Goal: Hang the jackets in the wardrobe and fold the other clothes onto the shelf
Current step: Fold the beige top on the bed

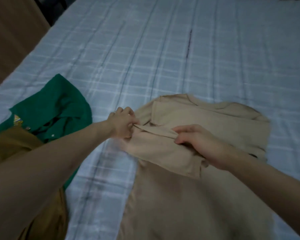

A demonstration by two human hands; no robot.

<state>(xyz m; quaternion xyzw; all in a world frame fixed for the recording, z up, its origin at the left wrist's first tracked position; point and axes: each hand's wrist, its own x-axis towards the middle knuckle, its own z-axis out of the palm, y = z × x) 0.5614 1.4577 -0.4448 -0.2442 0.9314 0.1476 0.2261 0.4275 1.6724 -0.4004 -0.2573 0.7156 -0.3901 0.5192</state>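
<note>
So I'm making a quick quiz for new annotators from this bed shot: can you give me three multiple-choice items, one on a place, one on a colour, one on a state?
1. Where does the green garment lie relative to the beige garment?
A. To its left on the bed
B. On top of it
C. To its right on the bed

2. What colour is the bed cover?
A. Plain red
B. Pale blue with a white check
C. Black

3. What are the two hands doing?
A. Both hang idle above the bed
B. Both grip the beige garment
C. One holds the green garment

Answers:
1. A, the green cloth lies left of the beige one, with bare cover between them.
2. B, the grid pattern shows across the whole cover.
3. B, the left hand and right hand each pinch a fold of beige cloth.
</note>
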